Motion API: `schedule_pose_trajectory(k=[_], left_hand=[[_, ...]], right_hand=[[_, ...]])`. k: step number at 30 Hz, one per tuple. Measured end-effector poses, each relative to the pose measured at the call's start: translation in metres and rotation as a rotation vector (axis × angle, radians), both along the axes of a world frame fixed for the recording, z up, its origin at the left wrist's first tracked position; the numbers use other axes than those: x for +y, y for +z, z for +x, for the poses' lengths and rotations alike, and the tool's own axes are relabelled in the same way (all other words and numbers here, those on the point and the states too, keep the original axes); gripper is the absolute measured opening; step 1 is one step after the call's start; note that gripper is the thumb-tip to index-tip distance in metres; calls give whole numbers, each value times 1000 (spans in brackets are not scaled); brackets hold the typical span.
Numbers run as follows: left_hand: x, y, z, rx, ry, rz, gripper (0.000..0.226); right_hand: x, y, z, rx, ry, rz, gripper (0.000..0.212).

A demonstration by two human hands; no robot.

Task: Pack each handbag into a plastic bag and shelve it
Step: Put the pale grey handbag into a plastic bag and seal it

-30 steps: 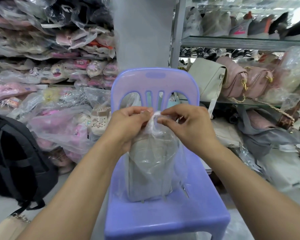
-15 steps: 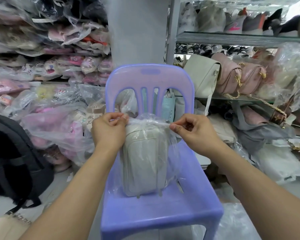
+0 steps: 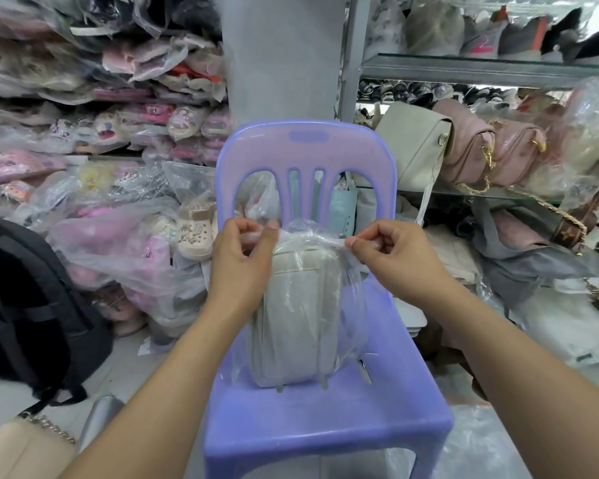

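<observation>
The one camera sits on the person's head and looks forward and down at a purple chair close in front. Both arms reach in from the bottom edge, and the left hand and the right hand are near the middle of the picture. The wide view also takes in a shelf at the right and a black backpack at the left.

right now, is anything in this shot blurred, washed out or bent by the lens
Head view: the handbag, the left hand and the right hand are sharp. Head view: white glare streaks the plastic bag. Head view: the wide lens slants the metal shelf and stretches the forearms. Head view: the shoes at the top right look soft and partly overexposed.
</observation>
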State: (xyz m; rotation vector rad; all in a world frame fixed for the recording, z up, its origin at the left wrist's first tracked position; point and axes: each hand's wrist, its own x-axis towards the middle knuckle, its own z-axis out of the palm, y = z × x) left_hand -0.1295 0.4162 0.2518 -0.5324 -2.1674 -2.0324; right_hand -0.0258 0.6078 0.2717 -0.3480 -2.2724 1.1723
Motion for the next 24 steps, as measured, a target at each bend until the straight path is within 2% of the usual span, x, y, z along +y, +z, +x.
schedule_pose_trajectory(k=[4, 6, 8, 12, 14, 15, 18, 20, 22, 24], left_hand=[[-5, -1, -2, 60, -211, -357, 91], [-8, 0, -3, 127, -237, -523, 105], [-8, 2, -3, 182, -226, -539, 102], [-2, 1, 9, 316, -119, -431, 64], [7, 2, 20, 426, -49, -394, 56], [12, 3, 27, 510, -13, -373, 55], [28, 7, 45, 879, 49, -399, 64], [39, 10, 58, 1081, 86, -447, 68], [49, 15, 67, 1150, 55, -446, 65], [56, 19, 71, 1136, -65, -419, 60]], right_hand=[[-6, 11, 2, -92, -21, -43, 24], [-10, 15, 3, -215, -58, -48, 32], [-14, 20, 5, -374, -93, -83, 45], [-26, 38, 15, -723, 64, -353, 86], [-27, 42, 16, -752, 147, -476, 101], [-26, 44, 17, -724, 158, -518, 102], [-18, 49, 19, -612, 156, -555, 94], [-14, 54, 22, -509, 196, -608, 71], [-9, 56, 29, -368, 222, -647, 38], [-2, 55, 38, -270, 175, -627, 23]])
